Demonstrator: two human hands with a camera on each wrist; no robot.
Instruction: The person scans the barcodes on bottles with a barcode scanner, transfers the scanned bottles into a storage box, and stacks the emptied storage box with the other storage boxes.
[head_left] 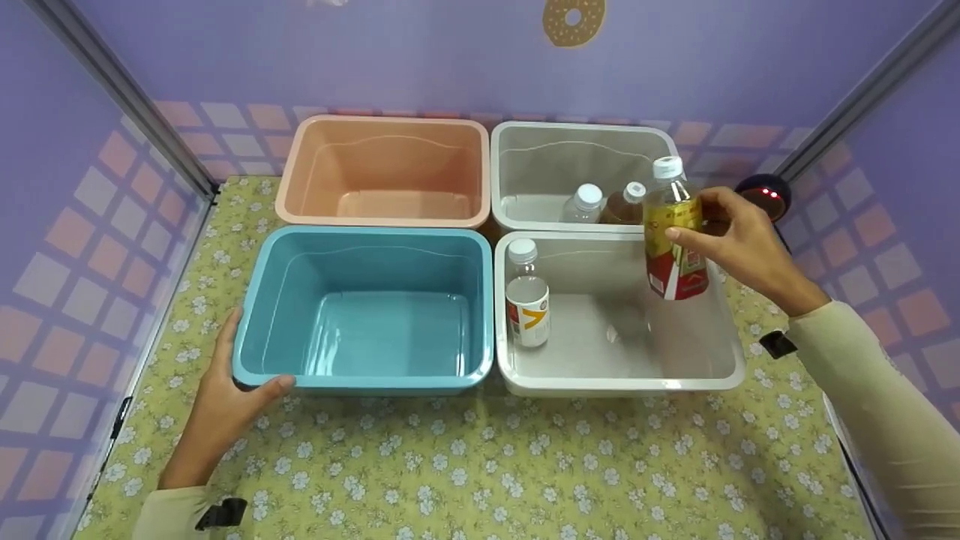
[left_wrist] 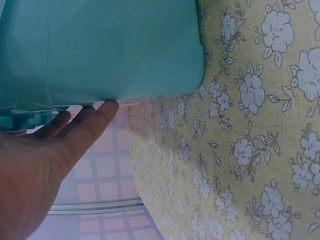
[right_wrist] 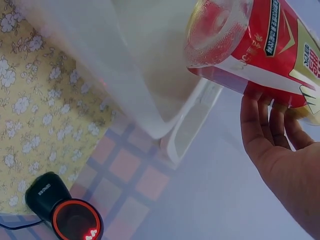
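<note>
My right hand (head_left: 750, 240) grips a plastic bottle (head_left: 664, 259) with a white cap and a yellow and red label. The bottle is upright above the right side of the front light-grey tub (head_left: 622, 385); its clear base shows in the right wrist view. Inside that tub, a white-capped bottle (head_left: 531, 319) with a white label leans on the left wall. My left hand (head_left: 229, 405) rests at the near-left corner of the blue tub (head_left: 367, 380), thumb along the front rim and straight fingers (left_wrist: 100, 117) against the outer side under the rim.
Behind stand an orange tub (head_left: 382, 223) and a grey tub (head_left: 585, 133), the latter holding a clear bottle (head_left: 585, 204) and a brown one (head_left: 624, 206). A dark round device (head_left: 765, 196) with red lights is at the back right. A flowered cloth (head_left: 480, 465) covers the table between purple walls.
</note>
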